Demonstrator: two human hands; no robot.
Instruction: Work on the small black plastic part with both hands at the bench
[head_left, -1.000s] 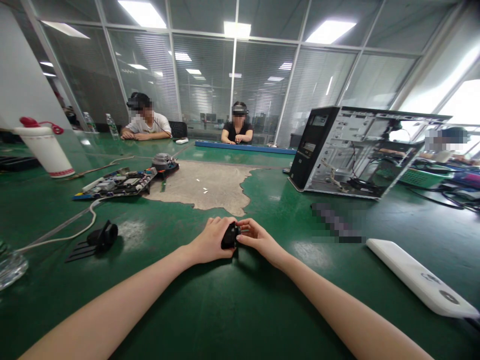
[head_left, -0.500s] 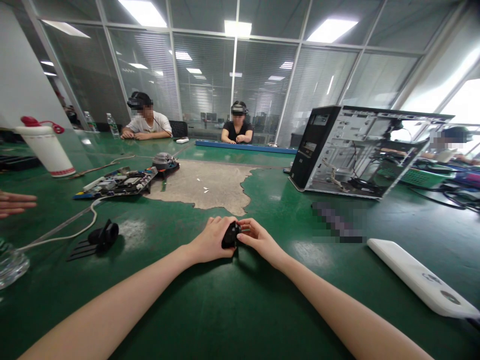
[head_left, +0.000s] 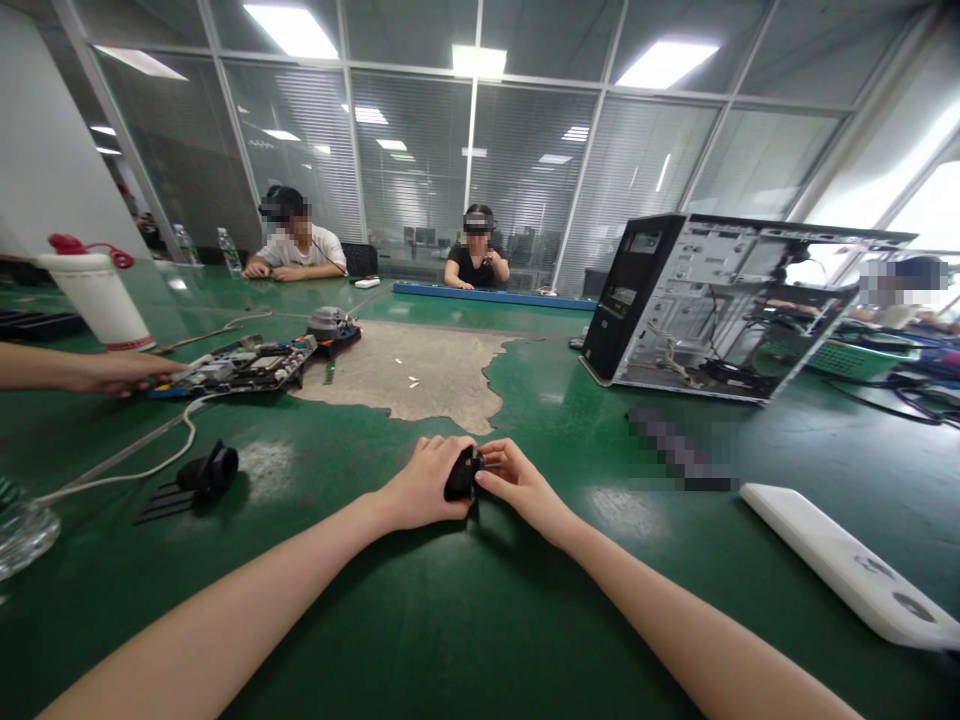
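A small black plastic part [head_left: 461, 475], whose exact kind I cannot make out, is held just above the green table [head_left: 465, 620]. My left hand [head_left: 429, 480] is wrapped round it from the left, thumb below and fingers over the top. From the other side my right hand [head_left: 517, 480] is closed, with thumb and fingertips at the part's right edge. The fingers cover much of it. Left of my forearm lies a black bracket-like piece [head_left: 214, 470] with long prongs.
A co-worker's hand [head_left: 127, 372] touches a circuit board [head_left: 251, 365] at the left. An opened computer case [head_left: 637, 310] stands at the right, beyond a white power bank-like block [head_left: 840, 560]. A white bottle [head_left: 97, 300] and a cable [head_left: 187, 430] are at the left. Two people sit opposite.
The co-worker's hand at the left has reached right, onto the circuit board. One person opposite has raised a hand. My hands and the black part look almost unmoved.
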